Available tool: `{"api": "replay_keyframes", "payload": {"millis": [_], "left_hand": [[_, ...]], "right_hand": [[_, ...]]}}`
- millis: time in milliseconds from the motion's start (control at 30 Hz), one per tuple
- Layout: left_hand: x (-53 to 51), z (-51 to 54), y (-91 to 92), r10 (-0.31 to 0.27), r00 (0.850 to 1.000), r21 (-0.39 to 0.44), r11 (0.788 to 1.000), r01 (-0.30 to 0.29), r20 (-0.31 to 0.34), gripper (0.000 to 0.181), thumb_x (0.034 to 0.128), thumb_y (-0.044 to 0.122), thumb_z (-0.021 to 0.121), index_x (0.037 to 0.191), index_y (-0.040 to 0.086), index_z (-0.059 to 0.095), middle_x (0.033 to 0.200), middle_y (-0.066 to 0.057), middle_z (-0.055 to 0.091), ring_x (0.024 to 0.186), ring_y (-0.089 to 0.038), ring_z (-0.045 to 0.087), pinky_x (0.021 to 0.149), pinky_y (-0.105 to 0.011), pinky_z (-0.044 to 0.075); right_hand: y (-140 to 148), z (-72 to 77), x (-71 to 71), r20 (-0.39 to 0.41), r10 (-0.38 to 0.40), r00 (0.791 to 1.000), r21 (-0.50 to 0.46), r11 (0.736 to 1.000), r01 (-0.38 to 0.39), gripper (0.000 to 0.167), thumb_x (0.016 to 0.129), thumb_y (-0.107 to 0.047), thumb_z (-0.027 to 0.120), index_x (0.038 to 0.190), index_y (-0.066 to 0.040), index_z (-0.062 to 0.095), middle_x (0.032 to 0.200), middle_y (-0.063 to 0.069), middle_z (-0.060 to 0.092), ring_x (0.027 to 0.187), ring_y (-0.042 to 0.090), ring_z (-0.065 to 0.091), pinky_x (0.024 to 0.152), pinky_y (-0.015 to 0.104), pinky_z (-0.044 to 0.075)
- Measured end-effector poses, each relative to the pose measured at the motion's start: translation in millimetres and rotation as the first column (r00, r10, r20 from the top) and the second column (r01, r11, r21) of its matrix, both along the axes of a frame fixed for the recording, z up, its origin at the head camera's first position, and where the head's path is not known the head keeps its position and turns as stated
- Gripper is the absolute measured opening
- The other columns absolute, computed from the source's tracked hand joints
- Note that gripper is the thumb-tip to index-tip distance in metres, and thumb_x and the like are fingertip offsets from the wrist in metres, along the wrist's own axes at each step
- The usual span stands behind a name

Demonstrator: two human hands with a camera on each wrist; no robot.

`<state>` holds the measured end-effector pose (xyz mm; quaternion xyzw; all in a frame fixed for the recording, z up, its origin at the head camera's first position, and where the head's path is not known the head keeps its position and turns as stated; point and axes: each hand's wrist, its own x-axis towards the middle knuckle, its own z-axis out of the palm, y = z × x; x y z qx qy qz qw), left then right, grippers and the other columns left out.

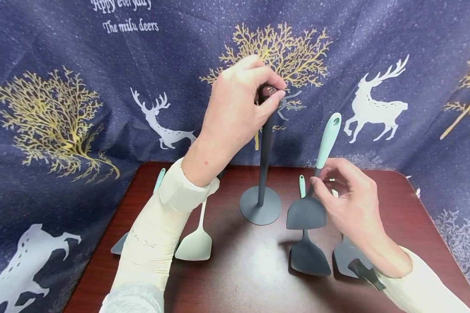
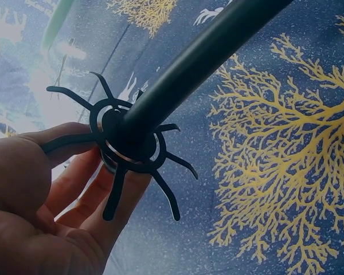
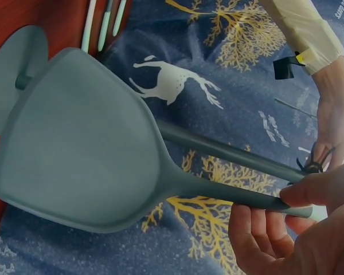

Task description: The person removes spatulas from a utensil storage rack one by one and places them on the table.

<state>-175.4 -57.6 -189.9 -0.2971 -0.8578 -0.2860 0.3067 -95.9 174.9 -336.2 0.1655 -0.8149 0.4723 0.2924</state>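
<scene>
A black utensil stand (image 1: 264, 161) rises from a round base, with curved hooks (image 2: 113, 197) ringing its top. My left hand (image 1: 239, 95) grips the top of the stand; in the left wrist view its fingers curl around just behind the hook ring. To the right of the pole, my right hand (image 1: 350, 198) pinches a dark grey spatula (image 1: 306, 214) with a mint handle at the neck. The spatula hangs blade down, its handle (image 1: 330, 137) tilted up and clear of the hooks. Its broad blade (image 3: 86, 143) fills much of the right wrist view.
On the reddish-brown table (image 1: 239, 284) lie a pale spatula (image 1: 195, 245) left of the base, a dark spatula (image 1: 308, 259) to its right, and a grey spatula (image 1: 344, 256) partly under my right hand. Another blade (image 1: 119, 245) shows beside my left sleeve. A patterned cloth (image 1: 180, 56) hangs behind.
</scene>
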Motion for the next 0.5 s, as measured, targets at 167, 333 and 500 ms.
{"api": "replay_keyframes", "payload": {"millis": [167, 333, 500], "left_hand": [[-0.3, -0.7, -0.3, 0.000, 1.000, 0.003, 1.000, 0.000, -0.003, 0.009, 0.0979, 0.017, 0.075, 0.101, 0.014, 0.083, 0.091, 0.000, 0.062, 0.079, -0.012, 0.058, 0.076, -0.024, 0.045], [-0.4, -0.9, 0.3, -0.002, 1.000, -0.001, 1.000, 0.002, -0.003, 0.009, 0.0980, 0.017, 0.075, 0.101, 0.015, 0.083, 0.091, 0.000, 0.062, 0.079, -0.012, 0.057, 0.075, -0.024, 0.045], [-0.3, -0.4, 0.0, -0.002, 1.000, -0.002, 1.000, 0.002, -0.001, 0.008, 0.0978, 0.016, 0.075, 0.100, 0.015, 0.083, 0.091, 0.000, 0.062, 0.079, -0.012, 0.057, 0.075, -0.023, 0.045]], "right_hand": [[5, 0.2, 4.2, 0.014, -0.017, 1.000, -0.008, 1.000, 0.017, 0.024, 0.085, 0.011, 0.078, 0.103, -0.004, 0.071, 0.089, 0.001, 0.064, 0.080, 0.000, 0.070, 0.074, 0.010, 0.055], [10, 0.6, 7.8, 0.055, -0.026, 0.998, -0.043, 0.999, 0.028, 0.023, 0.086, 0.010, 0.079, 0.103, -0.003, 0.070, 0.089, 0.003, 0.065, 0.080, 0.002, 0.071, 0.076, 0.012, 0.057], [16, 0.6, 10.6, 0.094, -0.017, 0.995, -0.090, 0.996, 0.026, 0.020, 0.088, 0.011, 0.077, 0.102, 0.000, 0.068, 0.088, 0.007, 0.068, 0.072, 0.007, 0.072, 0.072, 0.015, 0.059]]}}
